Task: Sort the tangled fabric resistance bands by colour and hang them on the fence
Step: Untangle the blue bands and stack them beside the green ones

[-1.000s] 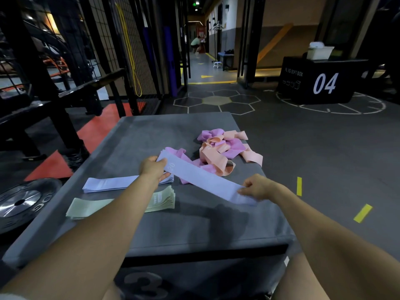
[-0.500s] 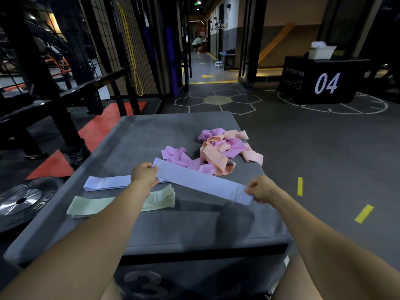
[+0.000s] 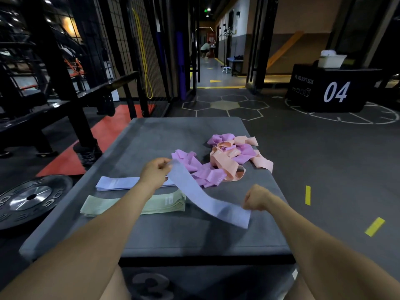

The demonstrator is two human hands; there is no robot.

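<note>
A pale lavender band (image 3: 201, 192), a flat loop of matt fabric, stretches slackly above the grey box (image 3: 151, 139), slanting from upper left to lower right and a little blurred. The left hand (image 3: 154, 175) pinches its far end between thumb and fingers; the right hand (image 3: 256, 198) is a closed fist at its near end, though whether the fingers actually grip the cloth cannot be told. On the box top, under the left hand, lies one more lavender band (image 3: 121, 183), flattened and straight. Just nearer than that, along the box's left side, sits a neat stack of pale green bands (image 3: 164, 204); their edges show several layers, too fine to count. Toward the box's far right is a tangled heap of pink-purple bands (image 3: 207, 176) and peach bands (image 3: 223, 162), twisted through one another so the number of each cannot be made out. The box front carries a large number 3. Left of the box, a weight plate (image 3: 30, 197) lies flat on the floor, and beyond the box's far left corner stands a black wire fence (image 3: 129, 40) with a yellow cord (image 3: 145, 61) hanging on it.
</note>
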